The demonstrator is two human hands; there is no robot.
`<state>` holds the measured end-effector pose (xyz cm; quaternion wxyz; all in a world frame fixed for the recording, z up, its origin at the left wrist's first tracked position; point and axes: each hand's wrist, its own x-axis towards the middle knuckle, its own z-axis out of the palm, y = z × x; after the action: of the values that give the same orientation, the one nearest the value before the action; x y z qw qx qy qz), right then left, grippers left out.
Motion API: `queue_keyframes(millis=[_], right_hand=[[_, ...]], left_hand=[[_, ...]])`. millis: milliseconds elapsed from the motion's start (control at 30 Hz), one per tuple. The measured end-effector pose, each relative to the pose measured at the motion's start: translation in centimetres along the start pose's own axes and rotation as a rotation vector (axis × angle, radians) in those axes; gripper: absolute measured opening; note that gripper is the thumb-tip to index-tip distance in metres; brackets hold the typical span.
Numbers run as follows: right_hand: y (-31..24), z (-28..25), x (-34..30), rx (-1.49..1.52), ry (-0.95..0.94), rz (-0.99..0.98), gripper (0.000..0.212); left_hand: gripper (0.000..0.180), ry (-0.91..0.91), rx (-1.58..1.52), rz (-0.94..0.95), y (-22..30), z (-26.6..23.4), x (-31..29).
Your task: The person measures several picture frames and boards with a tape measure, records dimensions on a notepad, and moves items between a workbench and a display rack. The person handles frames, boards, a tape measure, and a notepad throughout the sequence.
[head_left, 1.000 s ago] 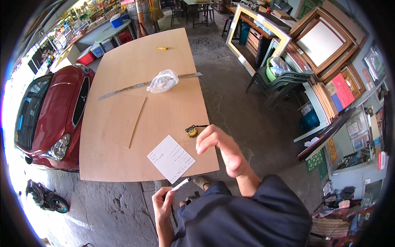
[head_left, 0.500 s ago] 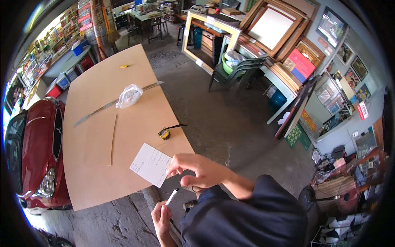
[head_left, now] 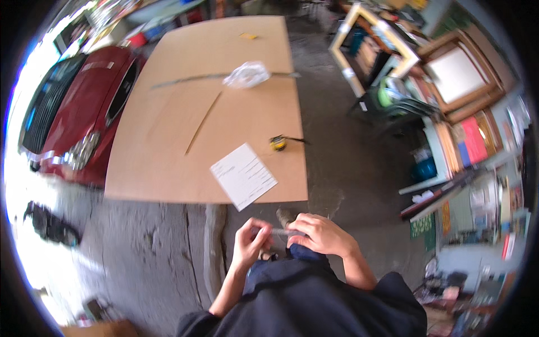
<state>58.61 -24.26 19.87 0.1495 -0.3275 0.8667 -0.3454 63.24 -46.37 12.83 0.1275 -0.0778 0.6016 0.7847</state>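
Note:
In front of my body, off the near edge of the large tan board (head_left: 163, 174), both hands hold a slim marker pen (head_left: 279, 231) crosswise. My left hand (head_left: 251, 240) pinches one end with fingers closed; my right hand (head_left: 324, 235) has its fingers curled round the other end, hiding the tip. A white sheet with handwriting (head_left: 243, 175) lies turned askew near the board's near edge, just beyond my hands. To its right sits a yellow and black tape measure (head_left: 278, 143) with a dark strap.
On the board are a long metal ruler (head_left: 191, 80), a crumpled clear plastic bag (head_left: 247, 74), a thin strip (head_left: 203, 122) and a yellow tool (head_left: 247, 36). A red car (head_left: 84, 106) stands at the left. Picture frames (head_left: 457, 70) and stacked chairs (head_left: 396, 106) are at the right.
My right hand has left the sheet's edge and come to the pen, which my left hand alone was holding. The view has turned, so the board now appears straighter and farther ahead.

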Motion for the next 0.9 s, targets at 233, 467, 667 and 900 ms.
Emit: queue_keyframes(millis=[233,467,667,900], right_hand=[[7.6,1.6,6.6,0.119,-0.077,-0.037,0.028],[22.9,-0.4,18.9,-0.166,0.084,0.003,0.040],[29.8,1.6,33.9,0.079,0.088,0.066,0.042],[34.7,8.5,58.5,-0.067,0.211,-0.016,0.069]], left_hand=[[0.037,0.485,-0.141,-0.024,-6.5,-2.1,6.0],[0.027,0.981,0.073,-0.138,-15.6,-9.5,9.6],[0.048,1.203,0.280,-0.541,-18.6,-8.9,13.3],[0.029,1.140,0.214,-0.589,-17.2,-6.9,15.9]])
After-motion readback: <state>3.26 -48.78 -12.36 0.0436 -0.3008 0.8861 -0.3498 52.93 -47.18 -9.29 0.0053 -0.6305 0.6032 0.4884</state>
